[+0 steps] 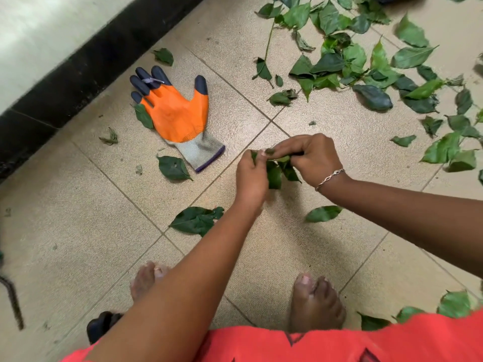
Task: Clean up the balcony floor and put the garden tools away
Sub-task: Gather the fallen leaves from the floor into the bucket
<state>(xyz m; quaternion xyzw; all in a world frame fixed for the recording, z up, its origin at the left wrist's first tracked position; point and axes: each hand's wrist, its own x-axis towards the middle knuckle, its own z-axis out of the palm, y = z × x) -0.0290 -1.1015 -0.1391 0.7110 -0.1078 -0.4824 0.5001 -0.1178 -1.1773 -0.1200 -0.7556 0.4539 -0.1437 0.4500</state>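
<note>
Down at the far left edge, we see a dark thin rod-like object (pixel 11 299) lying on the beige tiled balcony floor (pixel 78 205); we cannot tell what it is, though it may be one of the garden tools. Next comes the black skirting band (pixel 86 64) along the wall, and just beside it our orange rubber-coated work glove with black fingertips and a grey knit cuff (pixel 177 113), lying palm up and flat on the tiles, not yet put away. Loose dark green leaves (pixel 173 167) lie around its cuff, and a larger one (pixel 196 220) sits nearer our feet.

At the centre our left hand (pixel 251 176) and right hand (pixel 313 160) meet low above the floor, both pinched shut on a small bunch of green leaves (pixel 277 173). We judge the two hands are held close so the gathered leaves pack into one handful rather than slipping loose. A thin silver chain bracelet (pixel 330 176) sits on the right wrist.

To the right, the thick scatter of green leaves and cut stems (pixel 366 64) covers the tiles up to the top edge, well apart from the glove. Most of the sweeping-up, by our reckoning, remains to be done.
</note>
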